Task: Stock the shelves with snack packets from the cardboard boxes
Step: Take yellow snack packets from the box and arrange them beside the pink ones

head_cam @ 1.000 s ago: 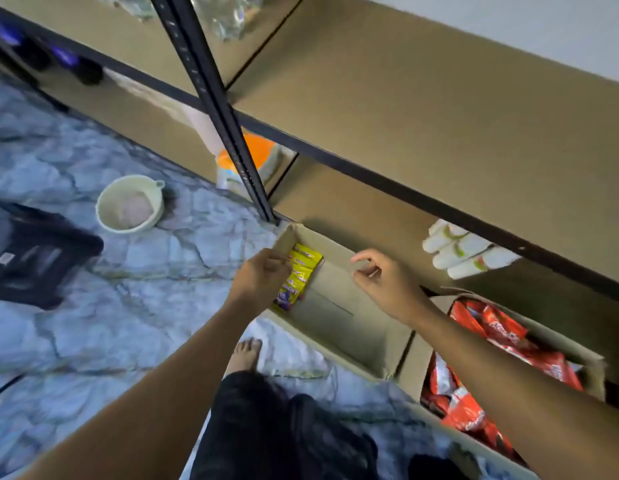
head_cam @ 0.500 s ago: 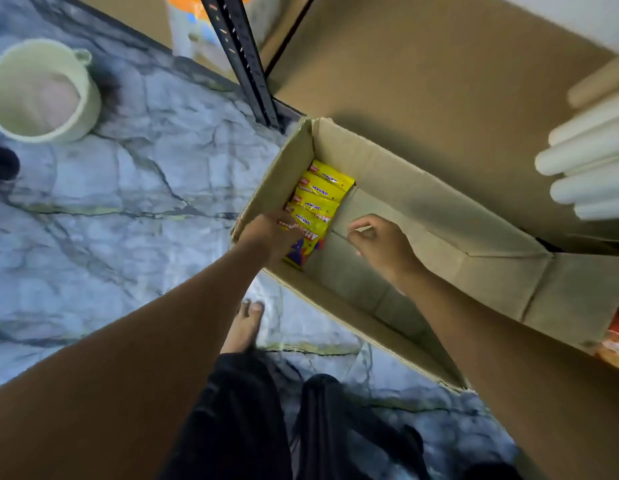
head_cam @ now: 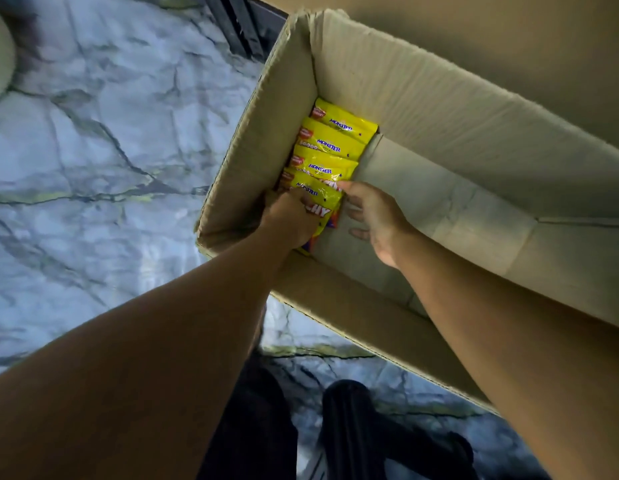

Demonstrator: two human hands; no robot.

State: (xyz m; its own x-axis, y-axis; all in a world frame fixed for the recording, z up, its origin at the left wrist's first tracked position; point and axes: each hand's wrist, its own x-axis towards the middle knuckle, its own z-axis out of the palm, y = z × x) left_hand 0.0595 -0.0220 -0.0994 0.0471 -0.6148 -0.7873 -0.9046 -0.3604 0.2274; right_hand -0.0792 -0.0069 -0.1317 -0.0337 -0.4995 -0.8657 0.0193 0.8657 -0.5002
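Four yellow plastic snack packets lie overlapped in a row at the left end of the open brown cardboard box, which stands on the grey marbled floor. The left hand grips the nearest packet, fingers curled over its lower part. The right hand lies alongside, fingers loosely extended, tips touching the packet's right edge. Step in hand, as judged: drawing stock from the box. The next move calls for a lift clear of the box wall, then transfer to the tan shelf board.
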